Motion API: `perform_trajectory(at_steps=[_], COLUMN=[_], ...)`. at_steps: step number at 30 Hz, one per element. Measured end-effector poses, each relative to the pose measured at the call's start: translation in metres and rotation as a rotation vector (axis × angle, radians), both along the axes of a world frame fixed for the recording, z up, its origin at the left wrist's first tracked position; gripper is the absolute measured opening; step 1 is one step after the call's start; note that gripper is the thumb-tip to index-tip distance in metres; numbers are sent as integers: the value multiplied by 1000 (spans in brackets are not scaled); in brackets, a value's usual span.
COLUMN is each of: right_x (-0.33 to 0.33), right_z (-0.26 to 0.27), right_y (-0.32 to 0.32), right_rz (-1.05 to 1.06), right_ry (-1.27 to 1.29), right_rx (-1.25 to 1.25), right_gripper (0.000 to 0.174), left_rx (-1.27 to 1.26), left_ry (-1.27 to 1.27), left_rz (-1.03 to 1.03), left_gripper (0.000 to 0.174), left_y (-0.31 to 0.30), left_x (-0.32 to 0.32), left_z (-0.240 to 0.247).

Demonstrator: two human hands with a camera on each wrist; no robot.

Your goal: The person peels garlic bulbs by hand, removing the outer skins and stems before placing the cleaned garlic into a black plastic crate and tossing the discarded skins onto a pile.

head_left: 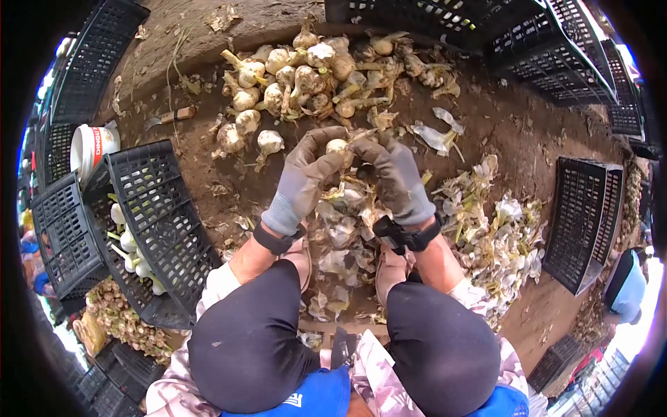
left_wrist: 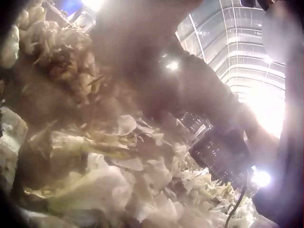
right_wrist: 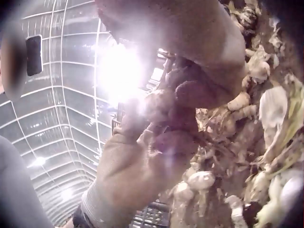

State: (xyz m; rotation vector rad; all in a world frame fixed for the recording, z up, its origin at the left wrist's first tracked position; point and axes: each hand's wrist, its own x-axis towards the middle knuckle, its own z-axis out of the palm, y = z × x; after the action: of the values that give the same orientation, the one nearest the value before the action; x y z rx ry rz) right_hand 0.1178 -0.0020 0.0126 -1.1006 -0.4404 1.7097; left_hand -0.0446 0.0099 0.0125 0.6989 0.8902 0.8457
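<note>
Garlic bulb [head_left: 336, 148] pinched by L hand's [head_left: 306, 174] fingers; R hand [head_left: 399, 177] 3 o'clock, fingers' grip can't tell; pile [head_left: 308, 80] approx 12 o'clock.

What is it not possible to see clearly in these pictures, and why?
Head view: part of the bulb, covered by the left hand.
Head view: what, if anything, the right hand holds; its fingers hide it.
Head view: base of the bucket, behind the crate.
Left wrist view: the left hand's grip, lost in blur.
</note>
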Motion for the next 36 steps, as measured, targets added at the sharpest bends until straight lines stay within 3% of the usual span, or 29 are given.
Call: perform_trajectory(at_steps=[2,3,5,8,16,18,21,25,27,29,33,35,36], right_x=[1,-3,3,4,15,14,8,1,7,16,22,25,23], right_z=[-4,8,4,8,3,14,24,7,-5,-13,-12,-38,-26], right_y=[0,-1,-4,-11,-18,-21,-20,-16,-15,-15,-13,-15,-16], right_rz=[94,37,62,89,211,189,152,170,207,290,303,260,258], right_ry=[-233,-98,-112,-99,8,-14,-117,-379,-368,-356,-208,-231,-232], right_rx=[49,-78,-75,-58,1,0,-20,19,57,147,99,144,145], right_gripper=[27,23,21,19,23,24,24,22,21,23,28,33,33], left_rx=[30,42,51,-155,-162,-19,95,27,-151,-173,-157,-152,-154], left_ry=[6,22,40,-68,-154,-6,17,-56,-127,-153,-281,-223,-161], left_rz=[-9,1,5,91,18,45,98,14,48,34,4,11,24], left_gripper=[42,42,43,38,33,34,34,36,38,39,39,39,39], left_y=[-4,-7,-11,-16,-20,-19,-23,-25,-27,-28,-26,-23,-21], left_x=[0,0,1,5,-3,-1,2,-4,-2,-4,-7,-7,-7], left_z=[-1,0,1,5,0,-1,8,2,4,0,-6,-5,-4])
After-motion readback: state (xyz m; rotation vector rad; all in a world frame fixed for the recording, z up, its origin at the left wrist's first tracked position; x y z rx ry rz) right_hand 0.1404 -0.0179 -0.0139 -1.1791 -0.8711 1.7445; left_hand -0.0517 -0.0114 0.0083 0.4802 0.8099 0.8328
